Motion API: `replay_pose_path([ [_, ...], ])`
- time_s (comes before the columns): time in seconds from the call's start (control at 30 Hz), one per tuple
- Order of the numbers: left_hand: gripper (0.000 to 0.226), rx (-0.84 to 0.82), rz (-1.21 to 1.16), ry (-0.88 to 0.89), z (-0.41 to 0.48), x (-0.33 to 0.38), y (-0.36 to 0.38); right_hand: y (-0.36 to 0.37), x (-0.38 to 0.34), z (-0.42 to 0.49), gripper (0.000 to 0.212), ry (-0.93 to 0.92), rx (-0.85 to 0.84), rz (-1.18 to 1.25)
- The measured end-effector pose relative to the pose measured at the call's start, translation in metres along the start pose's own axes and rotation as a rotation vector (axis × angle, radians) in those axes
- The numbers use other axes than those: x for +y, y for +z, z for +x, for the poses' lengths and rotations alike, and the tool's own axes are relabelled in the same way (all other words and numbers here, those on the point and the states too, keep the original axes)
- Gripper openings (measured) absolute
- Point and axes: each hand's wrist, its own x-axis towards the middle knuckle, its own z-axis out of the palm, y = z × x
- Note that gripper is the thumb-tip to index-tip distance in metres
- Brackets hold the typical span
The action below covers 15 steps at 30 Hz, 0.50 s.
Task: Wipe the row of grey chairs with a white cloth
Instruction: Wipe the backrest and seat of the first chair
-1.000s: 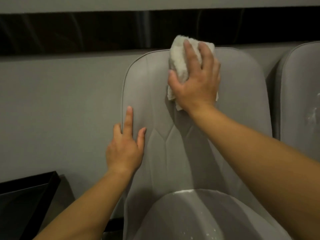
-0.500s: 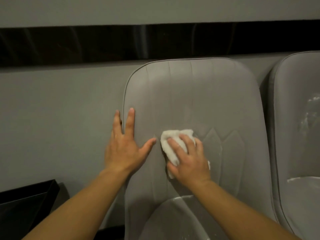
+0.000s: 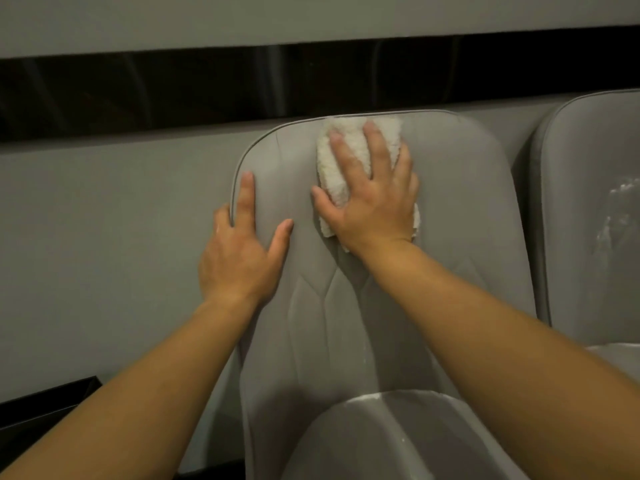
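Wall [image 3: 104, 237]: a plain grey panel behind the chairs, crossed higher up by a dark glossy band [image 3: 138, 88] that runs the full width.
Grey chair [image 3: 460, 209]: in the middle of the view, with an upright padded backrest, piped edge and stitched seams. Both hands are on it.
Seat [image 3: 381, 438]: the rounded grey seat of that chair at the bottom of the view, with white streaks along its upper rim.
Neighbouring chair [image 3: 568, 237]: same grey, just beside the first on the right and cut off by the picture's edge. White smears [image 3: 620, 209] show on its backrest.
Black object [image 3: 41, 407]: a dark, hard-edged shape low on the left by the wall. What it is cannot be told.
Right hand [image 3: 374, 199]: released and flat, with the fingers straight and spread, pressing the cloth against the top of the backrest.
Left hand [image 3: 239, 258]: released, palm flat on the left side of the backrest. The forefinger and thumb lie straight on its face, and the other fingers pass beyond the piped edge.
White cloth [image 3: 329, 171]: a folded, fluffy towel under the right hand, at the top centre of the backrest and touching its upper edge.
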Motion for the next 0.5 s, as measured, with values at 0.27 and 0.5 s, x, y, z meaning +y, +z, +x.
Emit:
replay_pose_path([
  [0.27, 0.080, 0.004, -0.019, -0.008, -0.002, 0.000, 0.001, 0.029, 0.005, -0.141, 0.046, -0.189, -0.012, 0.164],
  [0.5, 0.079, -0.002, -0.033, -0.018, -0.003, 0.000, 0.000, -0.002, 0.013, -0.131, 0.042, -0.125, 0.126, 0.309],
])
